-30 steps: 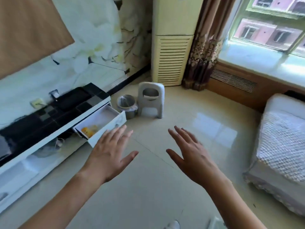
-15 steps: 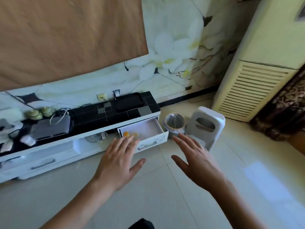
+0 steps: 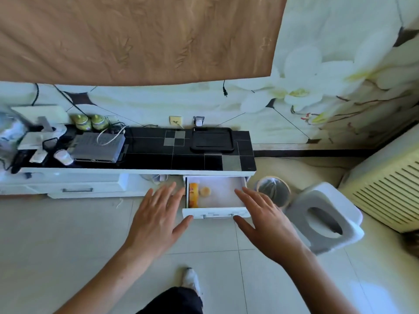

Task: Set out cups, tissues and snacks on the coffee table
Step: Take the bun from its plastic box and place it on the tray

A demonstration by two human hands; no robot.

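Note:
A white drawer [image 3: 216, 213] stands pulled out from the low TV cabinet [image 3: 136, 171]. Inside it lie an orange snack tube [image 3: 193, 194] along the left wall and a small round yellow snack [image 3: 204, 191] beside it. My left hand [image 3: 158, 214] hovers with fingers spread just left of the drawer, holding nothing. My right hand [image 3: 265, 218] hovers with straight fingers over the drawer's right front corner, also holding nothing. A black tray [image 3: 212, 139] sits on the cabinet top above the drawer. A white paper cup [image 3: 64, 157] lies on the cabinet's left part.
A lined waste bin [image 3: 274, 191] and a white-grey plastic stool [image 3: 326, 218] stand right of the drawer. A cream floor air conditioner [image 3: 390, 186] is at the far right. A grey set-top box [image 3: 99, 147], two green jars [image 3: 90, 122] and cables crowd the cabinet's left. My foot [image 3: 190, 278] is on the tiled floor.
The view has swung left and closer to the cabinet. The open drawer now lies directly between my two hands, which stay spread and hold nothing.

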